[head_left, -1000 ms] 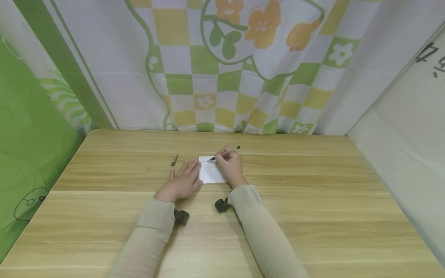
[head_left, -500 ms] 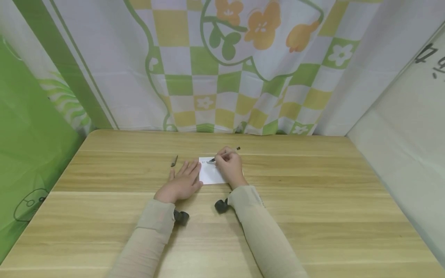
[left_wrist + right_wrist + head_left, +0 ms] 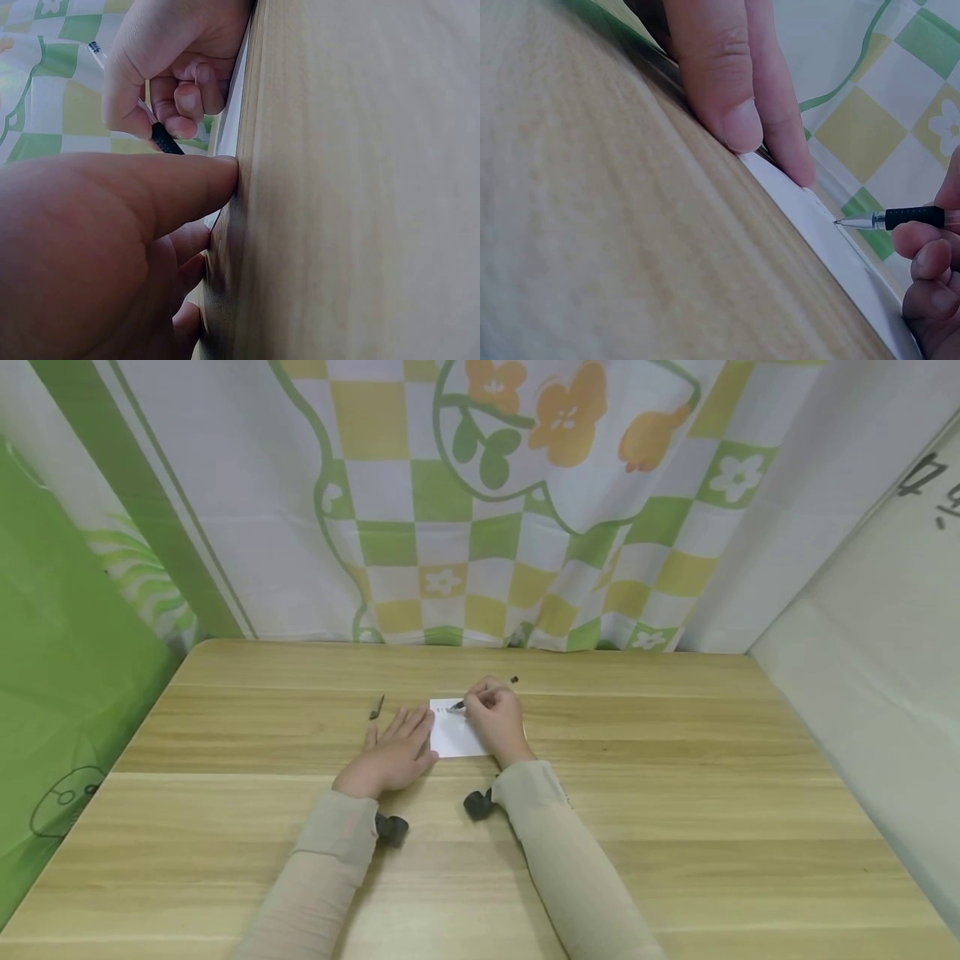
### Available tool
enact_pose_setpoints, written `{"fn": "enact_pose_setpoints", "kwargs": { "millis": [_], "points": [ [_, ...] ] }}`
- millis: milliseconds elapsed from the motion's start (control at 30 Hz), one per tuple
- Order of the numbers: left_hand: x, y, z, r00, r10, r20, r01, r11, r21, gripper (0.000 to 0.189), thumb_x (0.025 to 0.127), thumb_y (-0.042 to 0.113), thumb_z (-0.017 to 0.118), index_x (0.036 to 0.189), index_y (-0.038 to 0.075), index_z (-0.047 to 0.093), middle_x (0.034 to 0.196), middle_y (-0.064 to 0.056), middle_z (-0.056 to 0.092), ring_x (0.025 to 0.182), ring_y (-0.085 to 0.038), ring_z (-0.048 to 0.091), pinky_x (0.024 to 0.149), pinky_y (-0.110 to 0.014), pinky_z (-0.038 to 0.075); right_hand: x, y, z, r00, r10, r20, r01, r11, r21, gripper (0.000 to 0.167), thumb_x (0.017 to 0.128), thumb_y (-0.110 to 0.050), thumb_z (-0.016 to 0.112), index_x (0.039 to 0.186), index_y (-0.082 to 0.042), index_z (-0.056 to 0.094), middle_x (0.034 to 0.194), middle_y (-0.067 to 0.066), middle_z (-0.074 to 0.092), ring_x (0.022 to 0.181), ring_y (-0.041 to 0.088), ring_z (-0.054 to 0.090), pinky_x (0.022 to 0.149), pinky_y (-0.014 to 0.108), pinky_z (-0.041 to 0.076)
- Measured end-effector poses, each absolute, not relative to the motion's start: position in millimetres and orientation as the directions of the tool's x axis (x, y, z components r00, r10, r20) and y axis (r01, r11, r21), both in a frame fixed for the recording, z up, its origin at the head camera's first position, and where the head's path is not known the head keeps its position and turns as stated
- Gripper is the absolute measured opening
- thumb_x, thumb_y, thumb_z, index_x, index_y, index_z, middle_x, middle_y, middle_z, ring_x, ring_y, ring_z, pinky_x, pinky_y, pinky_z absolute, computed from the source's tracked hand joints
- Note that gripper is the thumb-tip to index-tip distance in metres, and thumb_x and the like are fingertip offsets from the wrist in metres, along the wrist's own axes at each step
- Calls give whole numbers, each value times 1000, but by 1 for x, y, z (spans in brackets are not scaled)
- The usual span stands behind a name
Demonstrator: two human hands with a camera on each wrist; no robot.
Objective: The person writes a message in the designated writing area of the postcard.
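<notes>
A small white sheet of paper (image 3: 456,739) lies on the wooden table, with a short row of dark marks near its top left. My right hand (image 3: 497,717) pinches a pen (image 3: 915,218) that has a black grip and a clear barrel; its metal tip meets the paper in the right wrist view. Flat on the table, my left hand (image 3: 390,758) rests with straight, spread fingers, thumb and fingertips pressing the paper's left edge. Past the left fingertips lies a pen cap (image 3: 377,707). The right hand covers the sheet's right part in the head view.
The wooden table (image 3: 675,827) runs back to a checked, flowered curtain (image 3: 450,543). Green cloth (image 3: 67,635) hangs at the left and a pale wall (image 3: 885,610) stands at the right. Black wrist cameras (image 3: 392,830) sit below both hands.
The pen tip makes only tiny shifts near the top of the paper. Both hands otherwise stay in place, and the paper and pen cap keep their positions.
</notes>
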State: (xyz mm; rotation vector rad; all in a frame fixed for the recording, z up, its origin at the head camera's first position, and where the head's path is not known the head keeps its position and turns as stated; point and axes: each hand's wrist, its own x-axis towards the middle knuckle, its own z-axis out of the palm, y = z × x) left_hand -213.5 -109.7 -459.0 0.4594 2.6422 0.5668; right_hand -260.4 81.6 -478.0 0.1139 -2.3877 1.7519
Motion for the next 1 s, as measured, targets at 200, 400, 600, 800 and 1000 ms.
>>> {"fn": "enact_pose_setpoints", "kwargs": {
  "millis": [200, 400, 600, 800, 1000],
  "points": [
    [-214, -110, -459, -866, 391, -312, 227, 863, 452, 71, 108, 45, 39, 164, 16, 5, 170, -1, -7, 155, -30, -12, 115, -69, -12, -260, 82, -478, -983, 52, 176, -153, 296, -943, 11, 84, -13, 60, 76, -8, 66, 84, 2, 65, 84, 20, 61, 74, 33, 50],
    [-215, -110, -460, -865, 394, -310, 228, 860, 456, 72, 108, 45, 40, 164, 15, 5, 170, -1, -6, 155, -30, -12, 115, -68, -13, -260, 82, -478, -982, 67, 177, -148, 307, -940, 11, 84, -13, 59, 77, -8, 67, 84, 2, 65, 83, 20, 60, 72, 31, 50],
    [-214, -110, -459, -863, 399, -310, 231, 857, 460, 72, 108, 44, 40, 164, 14, 5, 170, -3, -6, 155, -31, -12, 115, -68, -12, -260, 82, -478, -979, 83, 186, -154, 294, -943, 12, 86, -13, 59, 78, -7, 66, 86, 3, 64, 81, 19, 60, 67, 28, 49],
    [-208, -109, -449, -859, 404, -314, 231, 855, 465, 71, 108, 40, 40, 164, 11, 6, 170, -6, -5, 155, -32, -11, 116, -67, -13, -259, 82, -477, -976, 108, 191, -153, 293, -944, 15, 88, -14, 59, 77, -7, 66, 89, 3, 64, 78, 19, 61, 63, 27, 48],
    [-209, -109, -450, -865, 399, -304, 227, 853, 471, 71, 108, 41, 41, 164, 11, 7, 170, -5, -5, 155, -33, -10, 115, -68, -13, -259, 82, -475, -973, 102, 206, -165, 313, -935, 14, 87, -13, 60, 78, -6, 67, 88, 3, 64, 83, 19, 61, 70, 30, 49]
  ]
}}
